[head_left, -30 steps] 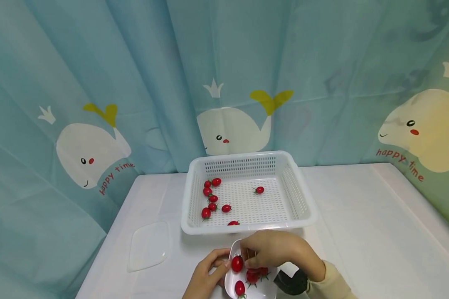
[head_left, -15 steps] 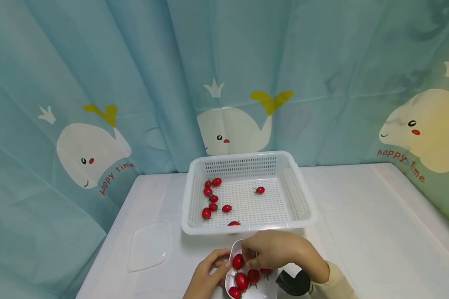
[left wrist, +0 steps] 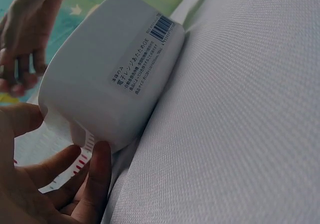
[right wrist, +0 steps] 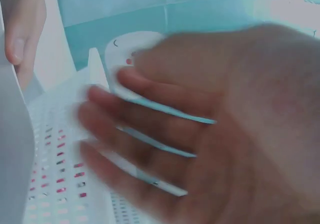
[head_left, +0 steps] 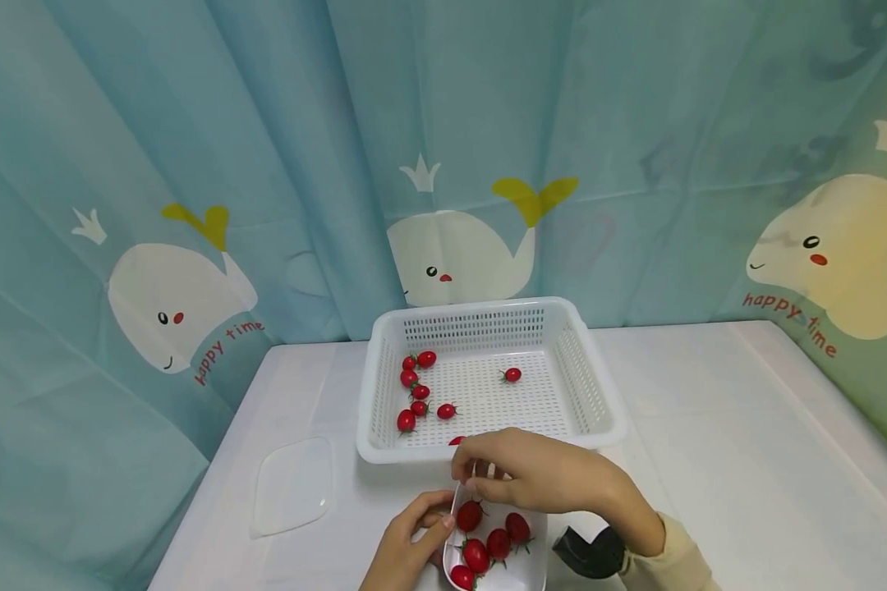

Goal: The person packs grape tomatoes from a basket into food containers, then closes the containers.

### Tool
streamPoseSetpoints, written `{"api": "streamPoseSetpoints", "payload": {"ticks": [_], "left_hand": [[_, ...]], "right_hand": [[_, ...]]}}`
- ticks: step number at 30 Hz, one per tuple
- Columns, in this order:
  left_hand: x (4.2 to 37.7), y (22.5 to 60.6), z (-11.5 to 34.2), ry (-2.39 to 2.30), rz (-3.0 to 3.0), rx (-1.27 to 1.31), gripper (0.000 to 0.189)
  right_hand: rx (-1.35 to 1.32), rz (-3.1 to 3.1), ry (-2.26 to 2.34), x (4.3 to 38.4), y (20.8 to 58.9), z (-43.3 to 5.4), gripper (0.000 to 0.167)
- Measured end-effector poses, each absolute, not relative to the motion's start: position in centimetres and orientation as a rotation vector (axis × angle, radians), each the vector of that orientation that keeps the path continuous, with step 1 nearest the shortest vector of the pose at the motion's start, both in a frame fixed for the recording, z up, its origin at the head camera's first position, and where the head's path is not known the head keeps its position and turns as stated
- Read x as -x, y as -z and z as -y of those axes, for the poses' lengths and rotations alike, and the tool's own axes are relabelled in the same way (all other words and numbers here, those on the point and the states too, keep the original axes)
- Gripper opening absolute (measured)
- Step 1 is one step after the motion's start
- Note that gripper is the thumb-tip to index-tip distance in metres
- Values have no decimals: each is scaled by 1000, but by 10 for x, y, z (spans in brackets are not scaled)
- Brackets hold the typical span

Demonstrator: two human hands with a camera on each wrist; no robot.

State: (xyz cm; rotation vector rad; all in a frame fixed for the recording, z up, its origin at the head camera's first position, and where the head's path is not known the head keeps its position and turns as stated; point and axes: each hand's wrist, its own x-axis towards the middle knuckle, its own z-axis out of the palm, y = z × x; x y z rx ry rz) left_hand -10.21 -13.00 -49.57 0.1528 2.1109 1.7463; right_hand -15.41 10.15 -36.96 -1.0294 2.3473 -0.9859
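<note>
In the head view a small white plastic container (head_left: 513,577) stands in front of the basket, with several cherry tomatoes (head_left: 476,556) lying inside. My left hand (head_left: 412,543) holds its left side, thumb at the rim and fingers against the outer wall. The left wrist view shows the container's printed label (left wrist: 140,59) and the fingertips (left wrist: 101,151) along the wall. Over the container's far end hovers my right hand (head_left: 532,472), fingers loosely bent. In the right wrist view this right hand (right wrist: 185,119) is blurred, its fingers apart with nothing between them.
A white slotted basket (head_left: 402,454) sits behind the container, with several cherry tomatoes (head_left: 420,392) mostly toward its left. Flat on the white table (head_left: 732,460) at the left lies a clear lid (head_left: 293,486). A whale-print curtain (head_left: 636,246) hangs behind.
More tomatoes show in the container, resting toward its near end. My right hand has risen out of it and moved up and slightly left. The left hand keeps its hold.
</note>
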Motion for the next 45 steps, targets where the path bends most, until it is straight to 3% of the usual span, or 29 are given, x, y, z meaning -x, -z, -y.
{"api": "streamPoseSetpoints", "payload": {"ticks": [13, 24, 36, 45], "left_hand": [[101, 495, 127, -1757, -2108, -136, 53], [102, 494, 127, -1748, -2120, -125, 54], [103, 498, 133, -1777, -2085, -134, 55], [103, 500, 129, -1788, -2061, -127, 54]], "right_hand": [[793, -2735, 1468, 171, 376, -97, 29], [540, -2594, 1579, 186, 394, -92, 39], [559, -2570, 1369, 206, 409, -72, 49], [627, -2555, 1002, 225, 414, -52, 46]]}}
